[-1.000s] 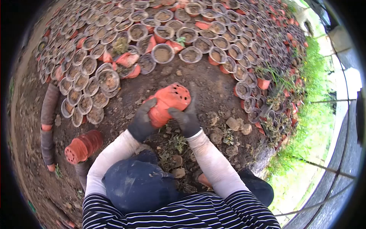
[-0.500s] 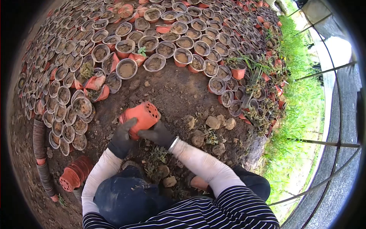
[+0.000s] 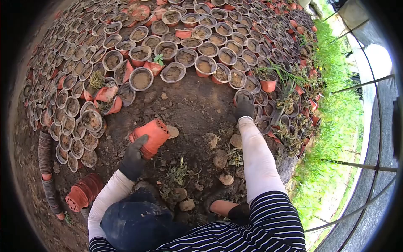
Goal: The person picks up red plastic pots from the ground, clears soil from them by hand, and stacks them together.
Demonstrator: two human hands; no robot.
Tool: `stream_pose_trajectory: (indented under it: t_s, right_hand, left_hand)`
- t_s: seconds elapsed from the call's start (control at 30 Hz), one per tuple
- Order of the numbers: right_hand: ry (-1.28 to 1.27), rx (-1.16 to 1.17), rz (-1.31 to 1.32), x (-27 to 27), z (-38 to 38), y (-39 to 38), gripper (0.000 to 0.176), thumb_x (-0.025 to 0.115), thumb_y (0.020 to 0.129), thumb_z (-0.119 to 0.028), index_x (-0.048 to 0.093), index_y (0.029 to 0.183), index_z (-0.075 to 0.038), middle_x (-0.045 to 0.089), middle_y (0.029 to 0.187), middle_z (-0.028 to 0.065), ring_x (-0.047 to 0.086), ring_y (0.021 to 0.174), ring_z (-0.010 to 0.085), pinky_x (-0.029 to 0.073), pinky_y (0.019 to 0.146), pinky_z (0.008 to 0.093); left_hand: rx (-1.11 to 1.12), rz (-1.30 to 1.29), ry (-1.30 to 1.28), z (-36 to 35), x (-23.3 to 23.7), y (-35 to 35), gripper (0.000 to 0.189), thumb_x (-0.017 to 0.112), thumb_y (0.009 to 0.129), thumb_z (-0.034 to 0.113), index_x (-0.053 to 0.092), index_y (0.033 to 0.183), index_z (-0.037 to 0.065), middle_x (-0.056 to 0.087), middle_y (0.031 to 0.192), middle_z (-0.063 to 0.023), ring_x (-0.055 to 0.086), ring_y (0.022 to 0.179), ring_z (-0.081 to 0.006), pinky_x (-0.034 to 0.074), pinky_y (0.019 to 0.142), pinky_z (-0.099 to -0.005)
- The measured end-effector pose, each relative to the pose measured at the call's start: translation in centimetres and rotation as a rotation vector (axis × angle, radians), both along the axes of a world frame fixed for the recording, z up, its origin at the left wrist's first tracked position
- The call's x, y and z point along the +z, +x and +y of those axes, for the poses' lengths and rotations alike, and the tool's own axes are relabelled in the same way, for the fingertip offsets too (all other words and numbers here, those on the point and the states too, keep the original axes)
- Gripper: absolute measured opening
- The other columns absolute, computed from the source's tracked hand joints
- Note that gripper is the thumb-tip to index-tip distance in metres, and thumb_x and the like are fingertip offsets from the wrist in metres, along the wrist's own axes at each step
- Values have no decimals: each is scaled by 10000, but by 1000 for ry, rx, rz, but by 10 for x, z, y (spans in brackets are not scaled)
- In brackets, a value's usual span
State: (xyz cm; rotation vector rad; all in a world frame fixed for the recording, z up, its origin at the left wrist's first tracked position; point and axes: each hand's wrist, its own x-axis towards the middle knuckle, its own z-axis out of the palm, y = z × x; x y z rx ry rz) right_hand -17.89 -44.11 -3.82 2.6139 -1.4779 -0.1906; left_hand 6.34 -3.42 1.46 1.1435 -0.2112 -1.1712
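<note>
A stack of nested red plastic plant pots lies tilted in my left hand, whose gloved fingers are closed around its side. The perforated base of the stack points to the upper right. Further off on the right, my right hand, also gloved, is at a soil-filled plant pot on the near edge of the rows. Its fingers reach over the rim and grip it; the fingertips are partly hidden inside. Dark soil with small stones lies between the two hands.
Rows of soil-filled pots cover the ground ahead and to the left. Another red pot stack lies at lower left, near a long dark pot stack. Clods and weeds lie near my feet. Grass and netting border the right.
My right hand has left the red pot stack and moved right and forward to a pot at the rows' edge. My left hand keeps the stack, now slightly lower and more tilted.
</note>
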Motion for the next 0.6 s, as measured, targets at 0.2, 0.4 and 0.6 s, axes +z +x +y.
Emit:
stream_pose_trajectory:
  t_s: [0.2,0.4,0.6]
  right_hand:
    - [142,-24,-448,4,-19,-8,255,538,876,-247,643,1050,-92,665,1072,164,632,1017,328,483,859,424]
    - [917,-139,-1140,26,17,6,193,570,858,-97,624,1014,3,641,966,166,619,915,304,487,836,375]
    - [531,742,-968,52,155,60,358,639,833,-186,607,1126,17,634,1121,178,609,1044,326,462,940,389]
  left_hand:
    - [-41,-278,81,20,-47,6,459,560,911,132,432,1328,-10,539,1293,-157,556,1168,-283,465,987,-419]
    - [24,-291,73,6,-15,5,411,525,914,88,473,1311,-4,570,1259,-166,561,1161,-286,443,991,-398]
    - [-97,-536,314,-2,26,6,368,566,895,80,534,1251,-9,619,1176,-142,597,1079,-239,454,945,-359]
